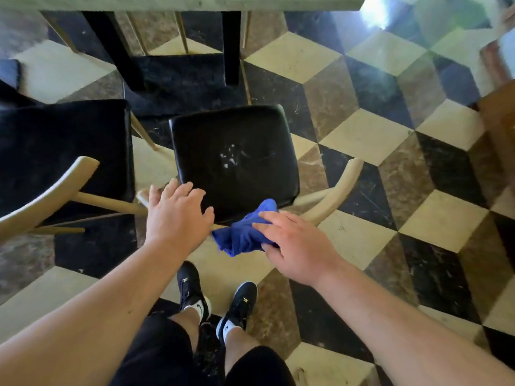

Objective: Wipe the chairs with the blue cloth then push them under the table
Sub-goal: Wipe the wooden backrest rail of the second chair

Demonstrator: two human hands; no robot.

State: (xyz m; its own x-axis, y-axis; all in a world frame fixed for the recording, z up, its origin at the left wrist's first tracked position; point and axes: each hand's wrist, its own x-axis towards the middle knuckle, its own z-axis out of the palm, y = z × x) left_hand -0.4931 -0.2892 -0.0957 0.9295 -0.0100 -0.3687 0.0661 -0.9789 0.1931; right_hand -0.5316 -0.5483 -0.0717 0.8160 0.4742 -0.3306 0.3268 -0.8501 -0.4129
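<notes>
Your left hand (178, 215), right hand (295, 246) and the blue cloth (242, 235) hide the middle of the curved backrest of the chair (234, 151). The second chair (61, 151) runs off the left edge and the table (181, 2) off the top. Glare blurs the floor (418, 51) at the upper right.

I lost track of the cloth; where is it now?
Head view, centre: the blue cloth is bunched in the right hand at the back rail of the centre chair, just right of the left hand.
</notes>
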